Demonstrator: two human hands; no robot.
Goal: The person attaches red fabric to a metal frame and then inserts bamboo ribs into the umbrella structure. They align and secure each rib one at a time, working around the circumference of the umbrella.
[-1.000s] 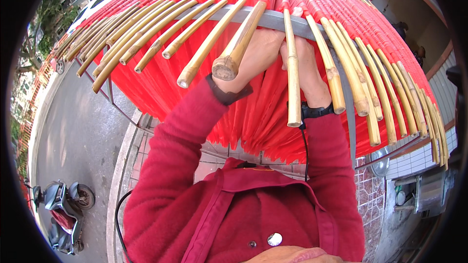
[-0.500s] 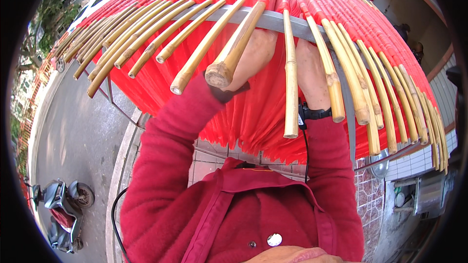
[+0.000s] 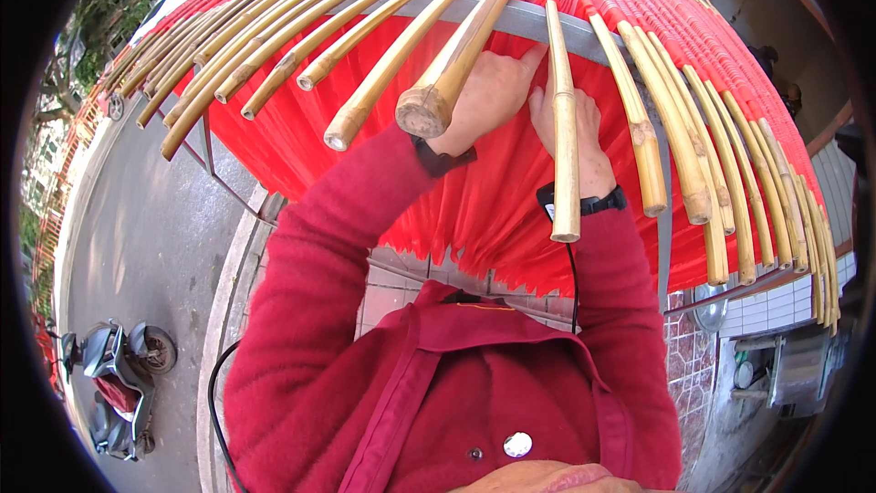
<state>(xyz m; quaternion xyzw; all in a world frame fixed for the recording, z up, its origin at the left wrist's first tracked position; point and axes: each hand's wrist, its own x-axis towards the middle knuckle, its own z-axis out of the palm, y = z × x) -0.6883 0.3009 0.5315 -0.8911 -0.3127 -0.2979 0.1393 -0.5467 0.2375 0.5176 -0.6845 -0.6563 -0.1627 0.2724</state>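
Long bamboo poles, wrapped in red at their far ends, fan out across a curved grey metal rail. Below the rail hangs a gathered curtain of thin red fabric. Through the gap between two poles, my left hand reaches up against the fabric, one finger stretched toward the rail and the rest bent in. My right hand is close beside it, partly behind a pole, its fingers curled toward the fabric. Whatever the fingertips may pinch is too small or hidden to make out.
Pole ends jut toward me on both sides of my arms. Thin metal legs support the frame. A parked scooter stands on the road at left. Paving lies below, and a metal box-like unit is at the right.
Both hands have come lower from behind the rail and closer together, so more of the fingers shows. My right hand has shifted left, partly behind a pole. The poles appear slightly higher.
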